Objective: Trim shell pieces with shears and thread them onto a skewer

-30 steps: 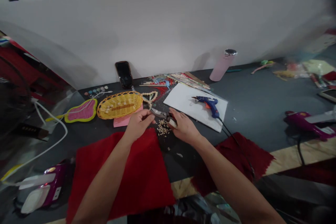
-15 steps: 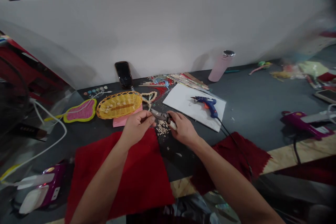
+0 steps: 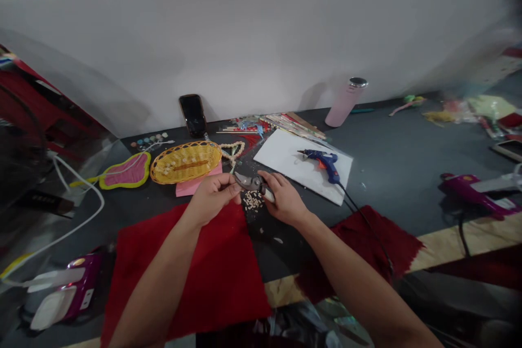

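Where the head view centres, the right hand (image 3: 285,198) wraps its grip around the handles of a hand pruner (image 3: 253,180), whose blades point left. The left hand (image 3: 216,194) is positioned at the blade tips, thumb and forefinger pressed together; what lies between them is too small to tell. The pruner is located above the surface (image 3: 387,157), just beyond a pile of small pale pieces (image 3: 253,202). A beaded loop (image 3: 240,148) lies beyond the left hand, beside a yellow wicker basket (image 3: 211,157). The basket overlaps a pink block (image 3: 187,190) and contains a few pale bits. A red cloth (image 3: 228,261) is spread flat beneath the left forearm. To the right, a blue glue gun (image 3: 322,159) lies on a white board (image 3: 277,151), nozzle directed left; its cord runs over a dark red cloth (image 3: 367,228). Along the white partition (image 3: 261,49), a phone (image 3: 193,115) leans and a pink bottle (image 3: 341,107) stands.
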`<move>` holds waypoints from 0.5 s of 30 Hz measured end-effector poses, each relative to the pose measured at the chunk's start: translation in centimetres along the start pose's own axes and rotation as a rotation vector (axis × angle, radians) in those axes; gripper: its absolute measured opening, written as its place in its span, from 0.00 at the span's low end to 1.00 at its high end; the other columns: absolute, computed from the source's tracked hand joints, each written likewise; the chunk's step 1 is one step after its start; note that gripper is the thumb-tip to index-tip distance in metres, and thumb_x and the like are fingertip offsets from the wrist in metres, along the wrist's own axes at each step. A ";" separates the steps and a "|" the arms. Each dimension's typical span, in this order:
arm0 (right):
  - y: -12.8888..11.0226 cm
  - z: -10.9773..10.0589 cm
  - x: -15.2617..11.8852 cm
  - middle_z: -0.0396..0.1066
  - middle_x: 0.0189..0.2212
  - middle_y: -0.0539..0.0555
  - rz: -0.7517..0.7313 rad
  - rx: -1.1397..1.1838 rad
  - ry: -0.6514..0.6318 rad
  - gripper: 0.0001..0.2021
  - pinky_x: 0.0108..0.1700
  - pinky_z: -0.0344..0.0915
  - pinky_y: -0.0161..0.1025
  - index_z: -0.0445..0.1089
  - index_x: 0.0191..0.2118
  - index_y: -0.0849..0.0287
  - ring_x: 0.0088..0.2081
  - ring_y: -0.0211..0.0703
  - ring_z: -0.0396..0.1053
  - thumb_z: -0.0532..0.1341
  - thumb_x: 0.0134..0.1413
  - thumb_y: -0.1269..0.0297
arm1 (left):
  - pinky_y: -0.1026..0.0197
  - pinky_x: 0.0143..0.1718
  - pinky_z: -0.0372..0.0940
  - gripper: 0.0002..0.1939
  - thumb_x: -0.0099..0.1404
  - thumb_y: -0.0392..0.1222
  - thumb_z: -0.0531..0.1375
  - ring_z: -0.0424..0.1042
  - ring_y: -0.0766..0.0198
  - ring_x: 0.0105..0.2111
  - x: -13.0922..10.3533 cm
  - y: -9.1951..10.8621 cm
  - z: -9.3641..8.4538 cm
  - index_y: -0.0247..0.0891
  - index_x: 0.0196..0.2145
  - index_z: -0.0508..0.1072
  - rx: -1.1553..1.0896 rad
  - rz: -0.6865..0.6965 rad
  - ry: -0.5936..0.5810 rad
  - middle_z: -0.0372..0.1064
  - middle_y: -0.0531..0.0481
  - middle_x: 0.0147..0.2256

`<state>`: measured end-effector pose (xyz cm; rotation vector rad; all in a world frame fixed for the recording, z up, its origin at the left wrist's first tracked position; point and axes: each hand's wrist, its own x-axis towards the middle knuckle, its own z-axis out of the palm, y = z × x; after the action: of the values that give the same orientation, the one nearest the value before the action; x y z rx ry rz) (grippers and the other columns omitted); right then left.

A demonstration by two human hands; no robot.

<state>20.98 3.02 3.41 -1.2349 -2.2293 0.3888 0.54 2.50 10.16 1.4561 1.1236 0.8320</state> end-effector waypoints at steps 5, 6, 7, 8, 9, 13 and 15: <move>-0.4 0.0 0.0 0.63 0.47 0.59 0.038 0.005 -0.008 0.29 0.50 0.60 0.43 0.55 0.55 0.61 0.47 0.47 0.61 0.56 0.42 0.72 | 0.68 0.18 0.46 0.13 0.58 0.46 0.57 0.51 0.74 0.16 0.0 -0.1 -0.2 0.35 0.23 0.67 0.022 0.013 0.026 0.66 0.52 0.19; -0.4 0.0 -0.1 0.64 0.46 0.59 0.049 -0.004 -0.012 0.29 0.50 0.60 0.43 0.55 0.55 0.61 0.46 0.47 0.62 0.56 0.42 0.72 | 0.68 0.18 0.46 0.13 0.59 0.46 0.57 0.51 0.75 0.16 0.0 -0.1 -0.2 0.35 0.22 0.66 0.023 0.018 0.027 0.66 0.52 0.19; -0.5 0.0 -0.1 0.64 0.46 0.59 0.058 -0.013 -0.015 0.29 0.49 0.60 0.42 0.55 0.54 0.61 0.46 0.47 0.62 0.56 0.42 0.73 | 0.68 0.17 0.46 0.13 0.59 0.46 0.57 0.51 0.75 0.16 0.0 -0.2 -0.2 0.35 0.22 0.66 0.025 0.023 0.029 0.66 0.52 0.19; -0.5 0.0 -0.1 0.64 0.46 0.59 0.064 -0.020 -0.015 0.29 0.49 0.60 0.42 0.55 0.54 0.60 0.46 0.47 0.62 0.56 0.42 0.73 | 0.68 0.17 0.46 0.13 0.59 0.46 0.57 0.51 0.75 0.16 0.0 -0.2 -0.2 0.35 0.22 0.66 0.030 0.027 0.031 0.66 0.52 0.20; -0.4 0.1 -0.2 0.64 0.46 0.58 0.069 -0.023 -0.012 0.29 0.50 0.60 0.42 0.55 0.54 0.60 0.46 0.47 0.62 0.55 0.42 0.73 | 0.68 0.17 0.46 0.13 0.59 0.46 0.56 0.51 0.75 0.16 0.0 -0.2 -0.2 0.35 0.22 0.66 0.042 0.033 0.035 0.66 0.52 0.20; 0.0 0.2 -0.1 0.64 0.46 0.58 0.062 -0.006 0.033 0.28 0.51 0.58 0.44 0.55 0.55 0.59 0.47 0.47 0.61 0.55 0.43 0.72 | 0.68 0.20 0.53 0.10 0.60 0.44 0.55 0.56 0.74 0.18 0.0 0.1 -0.2 0.35 0.27 0.69 0.137 0.064 0.020 0.68 0.51 0.24; 0.2 0.3 -0.1 0.63 0.47 0.58 0.058 0.000 0.053 0.29 0.51 0.58 0.45 0.54 0.55 0.59 0.47 0.49 0.61 0.56 0.43 0.72 | 0.68 0.22 0.56 0.08 0.59 0.43 0.56 0.59 0.73 0.20 0.1 0.1 -0.2 0.36 0.31 0.69 0.163 0.074 0.024 0.68 0.52 0.25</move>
<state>20.94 3.09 3.02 -1.2972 -2.1523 0.3745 0.41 2.67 10.32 1.6347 1.1842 0.8266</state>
